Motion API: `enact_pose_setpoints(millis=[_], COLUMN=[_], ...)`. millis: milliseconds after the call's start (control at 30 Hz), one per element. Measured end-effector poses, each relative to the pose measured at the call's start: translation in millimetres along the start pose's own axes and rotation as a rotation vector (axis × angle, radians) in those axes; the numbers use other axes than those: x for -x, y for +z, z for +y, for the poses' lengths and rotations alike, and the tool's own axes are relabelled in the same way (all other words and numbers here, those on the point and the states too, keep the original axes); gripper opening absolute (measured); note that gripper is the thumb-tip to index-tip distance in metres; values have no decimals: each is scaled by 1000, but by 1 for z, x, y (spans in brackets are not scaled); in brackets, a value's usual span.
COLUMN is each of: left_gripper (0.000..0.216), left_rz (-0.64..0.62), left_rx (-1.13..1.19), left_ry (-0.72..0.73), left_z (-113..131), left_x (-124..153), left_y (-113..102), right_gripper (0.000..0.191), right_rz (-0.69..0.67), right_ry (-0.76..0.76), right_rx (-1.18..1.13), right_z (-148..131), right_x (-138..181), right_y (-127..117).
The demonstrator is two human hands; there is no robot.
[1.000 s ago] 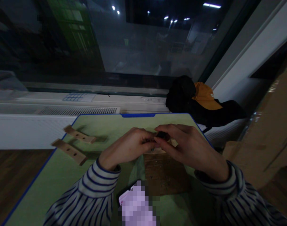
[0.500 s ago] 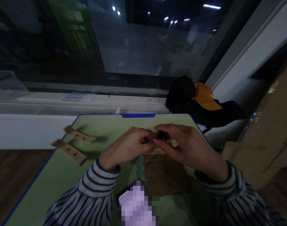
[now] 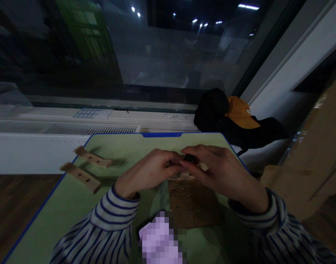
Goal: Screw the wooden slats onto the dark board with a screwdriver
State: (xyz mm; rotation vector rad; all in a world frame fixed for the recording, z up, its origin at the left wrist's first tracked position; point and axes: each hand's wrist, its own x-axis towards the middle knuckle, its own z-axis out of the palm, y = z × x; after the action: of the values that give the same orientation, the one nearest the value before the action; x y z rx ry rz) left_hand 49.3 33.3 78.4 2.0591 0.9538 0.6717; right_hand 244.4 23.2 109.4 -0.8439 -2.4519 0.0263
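Observation:
My right hand point(image 3: 223, 170) pinches a small black object point(image 3: 189, 158) between thumb and fingers; its kind is too dark to make out. Close against it, my left hand point(image 3: 152, 168) has thumb and fingertips pressed together, and whatever they hold is hidden. Beneath both hands a light wooden piece point(image 3: 181, 177) shows in part, with small dark spots on it. It lies at the far end of a brown wooden board point(image 3: 195, 205), which is strewn with small bits.
Two wooden pieces with two holes each, one farther point(image 3: 93, 157) and one nearer point(image 3: 81, 177), lie at the left table edge. A pixelated lilac item point(image 3: 161, 242) is near me. Beyond the green table point(image 3: 123, 143) are a radiator point(image 3: 93, 129), an orange cap point(image 3: 241, 112) and a cardboard box point(image 3: 308, 161).
The black object has turned slightly in my right fingers. Both hands stay in almost the same place.

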Motion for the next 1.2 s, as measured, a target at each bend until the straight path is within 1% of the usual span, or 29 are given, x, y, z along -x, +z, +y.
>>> enact_pose_setpoints(millis=[167,367,500,700,1033,1200], left_gripper=[17,19,17,14,18,14], left_rz=[-24,-33,-23,23,-23,0], left_rx=[10,-14,10,-16,-8,5], left_ry=[-16,1,15,19,-10,22], left_z=[2,1,2,3,4,5], left_x=[0,-1,-1,-2,0,-1], left_y=[0,-1,-1,-1,-1,-2], right_gripper=[22,30,28,25,26,27], right_rz=[-9,-22,-18,-8,-16,-28], right_ry=[13,13,0,-14,13,25], right_rx=[37,-6,-25,-15,51,36], right_z=[1,-1,-2,-2,-2,-2], right_x=[0,0,-1,-1,0,-1], right_y=[0,-1,-1,-1,0,0])
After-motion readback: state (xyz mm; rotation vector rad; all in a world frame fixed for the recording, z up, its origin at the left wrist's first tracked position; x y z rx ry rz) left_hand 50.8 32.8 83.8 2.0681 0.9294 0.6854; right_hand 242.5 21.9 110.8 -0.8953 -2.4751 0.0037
